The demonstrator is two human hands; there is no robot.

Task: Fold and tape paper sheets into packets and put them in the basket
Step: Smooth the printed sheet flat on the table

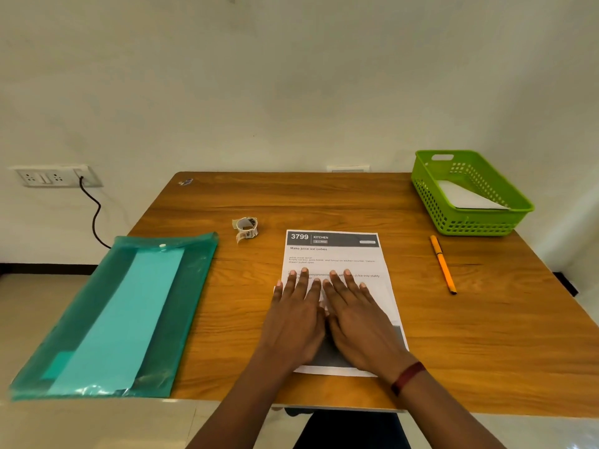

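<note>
A printed paper sheet [337,254] with a dark header lies flat on the wooden table [486,335] in front of me. My left hand [299,315] and my right hand [355,314] rest palm down on it side by side, fingers spread and flat, holding nothing. A small roll of tape [246,226] sits to the upper left of the sheet. The green plastic basket [470,222] stands at the table's far right corner with a white folded paper packet [466,197] inside.
A teal translucent document folder [110,319] with sheets inside lies at the left, overhanging the table's edge. An orange pen [442,264] lies right of the sheet. A wall socket [55,177] with a black cable is at the left. A small scrap [185,181] lies at the far left corner.
</note>
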